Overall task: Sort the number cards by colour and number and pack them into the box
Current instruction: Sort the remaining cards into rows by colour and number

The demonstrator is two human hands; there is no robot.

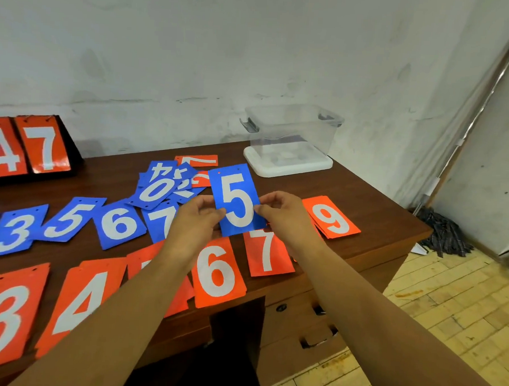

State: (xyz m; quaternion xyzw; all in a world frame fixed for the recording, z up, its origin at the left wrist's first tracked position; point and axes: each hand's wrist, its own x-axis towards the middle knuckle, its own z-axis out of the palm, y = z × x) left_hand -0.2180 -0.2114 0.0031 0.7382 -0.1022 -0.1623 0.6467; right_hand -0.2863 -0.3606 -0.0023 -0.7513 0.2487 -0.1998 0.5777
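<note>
I hold a blue card with a white 5 (236,199) upright above the desk, my left hand (196,219) pinching its left edge and my right hand (281,215) its right edge. Blue cards 3 (13,233), 5 (70,218), 6 (119,224) and 7 (162,220) lie in a row at the left. Orange cards 3 (2,318), 4 (82,299), 6 (218,273), 7 (266,252) and 9 (333,217) lie in a nearer row. A loose heap of blue cards (162,185) sits behind my left hand. The clear plastic box (292,130) stands empty at the desk's back right.
The box rests on its white lid (287,165). A black scoreboard stand (28,148) showing orange 4 and 7 is at the back left. The brown desk (378,217) ends at the right, with drawers below. A mop (443,232) leans in the corner.
</note>
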